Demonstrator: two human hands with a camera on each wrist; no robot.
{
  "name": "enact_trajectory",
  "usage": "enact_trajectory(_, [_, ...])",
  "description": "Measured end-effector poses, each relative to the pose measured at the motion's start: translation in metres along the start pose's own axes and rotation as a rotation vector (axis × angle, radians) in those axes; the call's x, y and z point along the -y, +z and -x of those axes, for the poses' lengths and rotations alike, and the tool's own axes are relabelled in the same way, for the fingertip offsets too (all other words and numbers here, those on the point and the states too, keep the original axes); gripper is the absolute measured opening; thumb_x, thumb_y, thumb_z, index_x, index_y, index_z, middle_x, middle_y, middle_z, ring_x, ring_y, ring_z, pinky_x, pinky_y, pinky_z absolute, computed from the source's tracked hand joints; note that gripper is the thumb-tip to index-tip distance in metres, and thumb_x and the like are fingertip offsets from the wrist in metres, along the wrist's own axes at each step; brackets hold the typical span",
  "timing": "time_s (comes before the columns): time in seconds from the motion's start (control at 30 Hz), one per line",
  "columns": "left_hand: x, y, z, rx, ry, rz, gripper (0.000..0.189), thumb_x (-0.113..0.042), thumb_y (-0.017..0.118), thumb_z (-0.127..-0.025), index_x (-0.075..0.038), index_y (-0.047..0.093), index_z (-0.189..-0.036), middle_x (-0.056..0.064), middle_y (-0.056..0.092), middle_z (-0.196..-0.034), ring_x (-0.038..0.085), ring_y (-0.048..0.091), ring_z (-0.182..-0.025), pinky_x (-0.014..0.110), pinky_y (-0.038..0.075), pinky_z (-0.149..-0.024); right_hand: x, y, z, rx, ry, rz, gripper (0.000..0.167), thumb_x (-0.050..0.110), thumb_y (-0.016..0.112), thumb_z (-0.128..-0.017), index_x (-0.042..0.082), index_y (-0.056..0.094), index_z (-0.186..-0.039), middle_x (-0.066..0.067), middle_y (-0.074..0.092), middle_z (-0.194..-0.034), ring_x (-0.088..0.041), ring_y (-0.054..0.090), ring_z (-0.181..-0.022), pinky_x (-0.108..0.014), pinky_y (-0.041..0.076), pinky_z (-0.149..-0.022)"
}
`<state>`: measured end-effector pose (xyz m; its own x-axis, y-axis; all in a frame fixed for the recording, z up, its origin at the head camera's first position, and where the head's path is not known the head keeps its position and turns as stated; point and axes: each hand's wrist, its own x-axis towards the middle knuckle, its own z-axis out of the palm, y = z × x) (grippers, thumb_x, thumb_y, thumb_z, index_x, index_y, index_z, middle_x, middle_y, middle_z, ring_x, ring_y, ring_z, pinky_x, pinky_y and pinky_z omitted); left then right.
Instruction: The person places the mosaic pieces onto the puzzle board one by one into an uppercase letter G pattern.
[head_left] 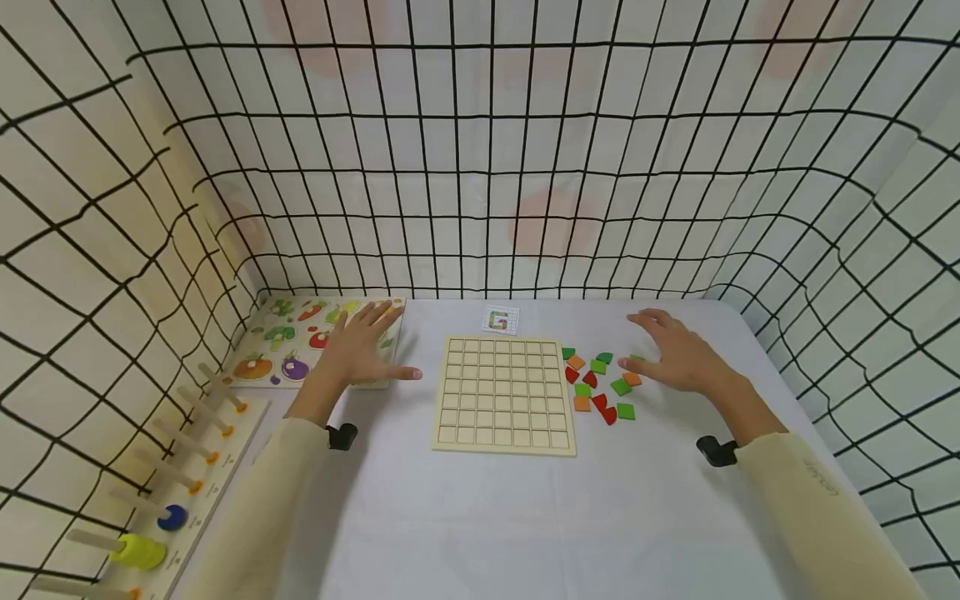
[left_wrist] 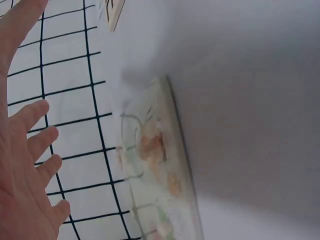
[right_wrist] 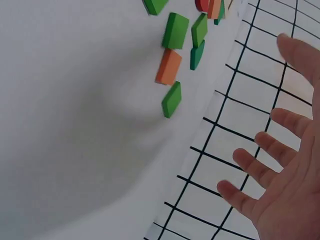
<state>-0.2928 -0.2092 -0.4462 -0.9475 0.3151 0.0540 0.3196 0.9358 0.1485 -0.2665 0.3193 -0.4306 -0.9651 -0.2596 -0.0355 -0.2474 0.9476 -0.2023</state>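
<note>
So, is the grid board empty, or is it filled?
Empty: the grid board is bare throughout, and the coloured pieces lie beside its right edge.

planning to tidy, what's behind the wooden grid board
Behind the wooden grid board: a small card with a coloured G, then black mesh. Anything under the card is hidden.

Letter G on small card

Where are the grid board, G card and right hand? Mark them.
Grid board (head_left: 503, 395), head view: middle of its gridded face.
G card (head_left: 500, 320), head view: middle of its print.
Right hand (head_left: 677, 354), head view: back of the hand.
</note>
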Motion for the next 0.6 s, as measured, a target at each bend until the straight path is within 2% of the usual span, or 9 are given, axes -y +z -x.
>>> enact_trajectory(0.13, [-0.007, 0.012, 0.005, -0.021, 0.03, 0.037, 0.123, -0.09, 0.067, -0.066, -0.027, 0.029, -0.164, 0.007, 0.027, -0.171, 0.036, 0.023, -0.158, 0.066, 0.011, -0.127, 0.0, 0.012, 0.0, -0.006, 0.013, -0.056, 0.082, 0.054, 0.066, -0.094, 0.008, 0.038, -0.156, -0.028, 0.032, -0.16, -0.051, 0.037, -0.143, -0.076, 0.039, -0.109])
enact_trajectory(0.3, [-0.018, 0.024, 0.011, -0.031, 0.046, 0.167, 0.121, -0.085, 0.073, -0.066, -0.025, 0.033, -0.163, 0.007, 0.031, -0.169, 0.036, 0.029, -0.156, 0.062, 0.02, -0.127, -0.002, 0.033, -0.007, 0.001, 0.056, -0.128, 0.078, 0.047, 0.07, -0.094, 0.008, 0.04, -0.156, -0.026, 0.036, -0.158, -0.047, 0.048, -0.135, -0.071, 0.046, -0.105])
enact_trajectory(0.47, [-0.028, 0.038, 0.017, -0.005, 0.042, 0.288, 0.119, -0.082, 0.077, -0.065, -0.029, 0.033, -0.162, 0.003, 0.032, -0.169, 0.033, 0.03, -0.156, 0.063, 0.033, -0.121, 0.002, 0.049, -0.013, 0.0, 0.087, -0.192, 0.072, 0.042, 0.07, -0.095, 0.007, 0.045, -0.153, -0.024, 0.042, -0.154, -0.044, 0.052, -0.131, -0.067, 0.046, -0.108])
enact_trajectory(0.6, [-0.037, 0.048, 0.022, 0.035, 0.08, 0.352, 0.119, -0.079, 0.08, -0.065, -0.028, 0.034, -0.162, 0.003, 0.033, -0.169, 0.032, 0.031, -0.155, 0.062, 0.034, -0.121, 0.005, 0.056, -0.014, -0.018, 0.079, -0.212, 0.062, 0.034, 0.071, -0.095, 0.004, 0.053, -0.147, -0.024, 0.048, -0.149, -0.044, 0.05, -0.132, -0.066, 0.043, -0.111])
